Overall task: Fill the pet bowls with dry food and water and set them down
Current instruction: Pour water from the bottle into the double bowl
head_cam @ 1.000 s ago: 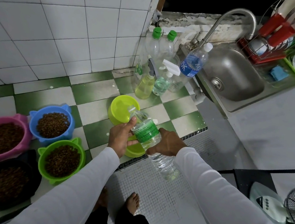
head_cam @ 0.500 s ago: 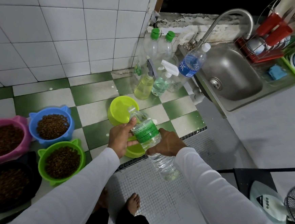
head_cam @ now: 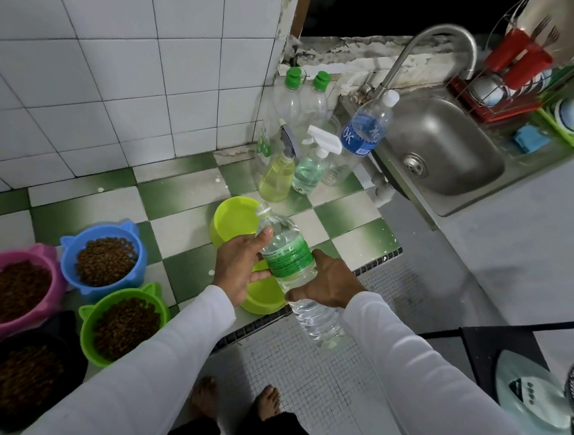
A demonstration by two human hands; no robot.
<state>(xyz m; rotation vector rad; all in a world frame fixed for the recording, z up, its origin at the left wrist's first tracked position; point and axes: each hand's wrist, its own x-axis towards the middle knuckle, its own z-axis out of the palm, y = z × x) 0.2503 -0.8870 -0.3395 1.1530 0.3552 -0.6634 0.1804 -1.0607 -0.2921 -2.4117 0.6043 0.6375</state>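
**Water bottle tipped over the lime bowls, both hands on it**

We start with the checkered counter (head_cam: 181, 229), since everything stands on it. Along its left side sit the four kibble bowls, pink (head_cam: 8, 288), blue (head_cam: 105, 259), green (head_cam: 122, 328) and black (head_cam: 22, 382), all already heaped with dry food and pushed aside, which we judge leaves the front edge free for the water step. Two lime bowls remain: one (head_cam: 234, 220) further back, one (head_cam: 263, 298) at the counter's near edge, directly under our hands.

The water bottle (head_cam: 289, 258) is held slanted, uncapped neck up and away toward the far lime bowl, its base hanging out beyond the counter edge. We think that tilt is set for pouring; no stream is visible.

Our right hand (head_cam: 328, 282) wraps the body just below the green label, carrying the weight. Our left hand (head_cam: 240, 265) clasps the upper side, thumb lying on the shoulder near the neck, probably steering the mouth. So the bottle runs between both grips, neck beyond the left hand, base below the right.
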